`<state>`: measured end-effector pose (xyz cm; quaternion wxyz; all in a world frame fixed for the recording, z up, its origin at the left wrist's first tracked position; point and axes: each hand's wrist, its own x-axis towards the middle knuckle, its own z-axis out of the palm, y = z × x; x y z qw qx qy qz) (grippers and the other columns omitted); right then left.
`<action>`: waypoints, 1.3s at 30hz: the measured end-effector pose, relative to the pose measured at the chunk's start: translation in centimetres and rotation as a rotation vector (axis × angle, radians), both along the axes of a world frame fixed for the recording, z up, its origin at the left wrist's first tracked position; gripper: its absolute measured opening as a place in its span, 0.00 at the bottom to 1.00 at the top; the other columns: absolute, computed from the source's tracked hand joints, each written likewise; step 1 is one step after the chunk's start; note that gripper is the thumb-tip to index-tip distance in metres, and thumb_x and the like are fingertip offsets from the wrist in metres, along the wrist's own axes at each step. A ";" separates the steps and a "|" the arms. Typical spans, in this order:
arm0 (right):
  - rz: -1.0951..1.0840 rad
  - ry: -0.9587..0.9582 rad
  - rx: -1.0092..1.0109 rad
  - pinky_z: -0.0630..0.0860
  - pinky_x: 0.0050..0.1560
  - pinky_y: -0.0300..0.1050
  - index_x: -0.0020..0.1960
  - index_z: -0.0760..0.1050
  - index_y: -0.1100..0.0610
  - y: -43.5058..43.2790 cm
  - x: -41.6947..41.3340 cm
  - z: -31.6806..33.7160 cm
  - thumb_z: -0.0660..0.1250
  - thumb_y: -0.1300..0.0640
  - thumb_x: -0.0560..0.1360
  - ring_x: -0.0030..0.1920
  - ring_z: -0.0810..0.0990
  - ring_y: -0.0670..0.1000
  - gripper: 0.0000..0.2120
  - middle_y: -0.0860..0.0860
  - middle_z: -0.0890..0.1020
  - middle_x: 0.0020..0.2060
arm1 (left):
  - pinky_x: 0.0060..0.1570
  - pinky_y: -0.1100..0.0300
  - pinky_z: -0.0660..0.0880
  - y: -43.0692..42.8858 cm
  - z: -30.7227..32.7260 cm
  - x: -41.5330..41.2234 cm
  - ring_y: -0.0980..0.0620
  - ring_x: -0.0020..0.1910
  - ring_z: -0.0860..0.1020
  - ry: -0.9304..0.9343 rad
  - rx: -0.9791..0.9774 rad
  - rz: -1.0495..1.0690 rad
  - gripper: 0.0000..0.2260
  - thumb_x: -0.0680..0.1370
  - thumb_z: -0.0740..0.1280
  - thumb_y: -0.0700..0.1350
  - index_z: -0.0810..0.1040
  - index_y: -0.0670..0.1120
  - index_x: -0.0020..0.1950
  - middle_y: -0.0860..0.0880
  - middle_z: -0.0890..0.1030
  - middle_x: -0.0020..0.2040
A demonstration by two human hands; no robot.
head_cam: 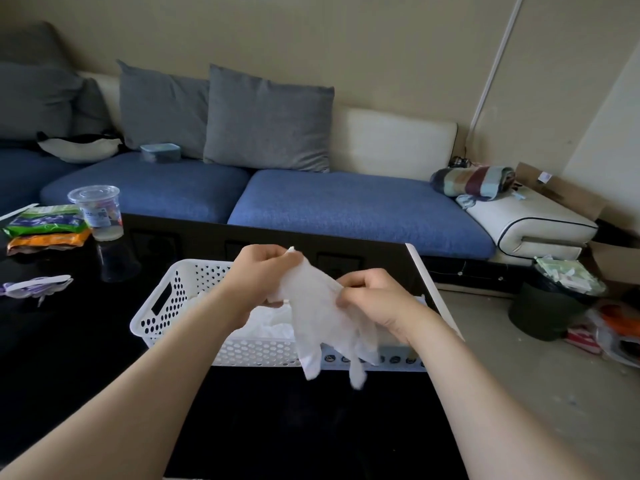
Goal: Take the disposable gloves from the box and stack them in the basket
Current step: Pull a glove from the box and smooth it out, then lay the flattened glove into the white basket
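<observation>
A translucent white disposable glove (pixel 322 317) hangs fingers-down above the white perforated basket (pixel 166 306) on the black table. My left hand (pixel 258 271) pinches the glove's cuff at its upper left edge. At the cuff's right edge my right hand (pixel 372 296) pinches it too. Several crumpled white gloves (pixel 270 322) lie inside the basket under my hands. The glove box shows only as a pale strip with round marks (pixel 394 355) behind the hanging glove and my right wrist.
On the table's left stand a clear plastic cup (pixel 98 213), snack packets (pixel 45 225) and a purple-white item (pixel 34 285). A blue sofa (pixel 346 206) runs behind the table. A dark bin (pixel 547 306) and clutter sit on the floor at right.
</observation>
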<state>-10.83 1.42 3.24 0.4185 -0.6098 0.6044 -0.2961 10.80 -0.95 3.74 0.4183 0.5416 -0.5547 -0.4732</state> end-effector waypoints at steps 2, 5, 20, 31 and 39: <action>-0.036 0.128 -0.017 0.81 0.56 0.46 0.49 0.89 0.49 0.0 0.3 -0.2 0.66 0.59 0.80 0.54 0.84 0.47 0.13 0.45 0.88 0.49 | 0.30 0.61 0.78 -0.1 -0.7 0.3 0.48 0.43 0.82 -0.185 -0.040 0.034 0.12 0.83 0.70 0.53 0.85 0.45 0.49 0.46 0.83 0.46; -0.040 0.240 -0.068 0.78 0.51 0.40 0.53 0.89 0.50 -0.1 0.6 -0.1 0.64 0.61 0.80 0.54 0.83 0.45 0.15 0.44 0.87 0.50 | 0.31 0.58 0.78 -0.1 -1.4 0.8 0.47 0.43 0.82 -0.336 -0.117 0.043 0.13 0.83 0.68 0.54 0.84 0.45 0.47 0.47 0.83 0.45; 0.076 0.139 -0.061 0.85 0.53 0.48 0.50 0.87 0.48 -0.6 1.5 -0.5 0.76 0.46 0.76 0.48 0.87 0.47 0.07 0.46 0.88 0.45 | 0.36 0.55 0.77 -0.4 -0.6 1.8 0.46 0.45 0.81 -0.124 -0.085 0.074 0.12 0.85 0.65 0.55 0.82 0.48 0.53 0.46 0.84 0.49; -0.147 0.129 -0.158 0.80 0.47 0.48 0.42 0.88 0.52 -2.0 2.3 -1.1 0.70 0.56 0.78 0.42 0.84 0.50 0.09 0.47 0.86 0.36 | 0.30 0.57 0.71 -1.0 -1.4 4.5 0.48 0.38 0.75 -0.154 -0.080 0.104 0.15 0.86 0.64 0.54 0.81 0.45 0.50 0.45 0.81 0.42; -0.132 0.234 -0.304 0.82 0.49 0.46 0.55 0.85 0.47 -4.0 5.1 -2.3 0.65 0.55 0.84 0.47 0.84 0.44 0.09 0.44 0.86 0.46 | 0.42 0.56 0.79 -1.5 -1.2 6.8 0.46 0.49 0.84 -0.029 -0.018 0.198 0.10 0.83 0.68 0.52 0.83 0.47 0.54 0.45 0.86 0.49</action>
